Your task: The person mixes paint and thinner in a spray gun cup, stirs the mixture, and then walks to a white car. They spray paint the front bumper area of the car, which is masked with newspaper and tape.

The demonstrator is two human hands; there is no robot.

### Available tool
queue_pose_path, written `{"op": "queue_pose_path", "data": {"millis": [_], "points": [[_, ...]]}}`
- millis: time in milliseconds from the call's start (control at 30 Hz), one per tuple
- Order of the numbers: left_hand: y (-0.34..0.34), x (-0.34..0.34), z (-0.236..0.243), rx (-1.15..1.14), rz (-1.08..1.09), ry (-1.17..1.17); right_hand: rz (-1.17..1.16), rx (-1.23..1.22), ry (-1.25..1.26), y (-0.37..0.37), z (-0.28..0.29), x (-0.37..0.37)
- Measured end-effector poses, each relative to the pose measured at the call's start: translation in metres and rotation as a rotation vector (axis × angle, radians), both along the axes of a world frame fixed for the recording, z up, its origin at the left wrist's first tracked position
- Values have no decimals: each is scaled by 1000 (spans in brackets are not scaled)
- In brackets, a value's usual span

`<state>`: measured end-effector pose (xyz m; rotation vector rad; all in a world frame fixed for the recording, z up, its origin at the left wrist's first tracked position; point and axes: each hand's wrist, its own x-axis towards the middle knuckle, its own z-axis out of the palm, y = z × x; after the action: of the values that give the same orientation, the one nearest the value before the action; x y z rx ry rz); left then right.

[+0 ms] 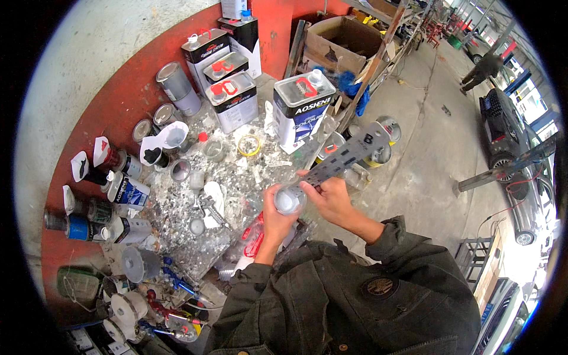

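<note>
My left hand grips a clear plastic cup holding pale grey material, just beyond my jacket front. My right hand is closed on a long perforated metal mixing stick, angled down to the cup with its wide end raised to the upper right. Beside them is a bench top caked in paint, bearing a yellow ring, small cups and a white rag. A large rectangular metal tin stands at its far edge.
More tins and cans line the red wall. Spray guns hang at lower left. Cardboard box and shelving are at the back, cans on the floor. A person walks near parked cars and lift posts at right.
</note>
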<state>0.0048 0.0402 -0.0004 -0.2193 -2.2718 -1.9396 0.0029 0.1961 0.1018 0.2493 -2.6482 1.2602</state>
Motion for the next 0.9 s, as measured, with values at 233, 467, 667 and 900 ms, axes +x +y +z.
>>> {"op": "queue_pose_path", "data": {"millis": [233,467,667,900], "points": [[0,-2,-3,283,-173,-111,268,-134,-169,12,3,-13],[-3,-4,-14,210,-175,-66,450,77,73,22,11,-24],[-5,-8,5,-107,-144,71,285,-70,154,9,-12,-15],[-1,-5,-18,34,-62,-107,293,10,16,7,-13,-13]]}}
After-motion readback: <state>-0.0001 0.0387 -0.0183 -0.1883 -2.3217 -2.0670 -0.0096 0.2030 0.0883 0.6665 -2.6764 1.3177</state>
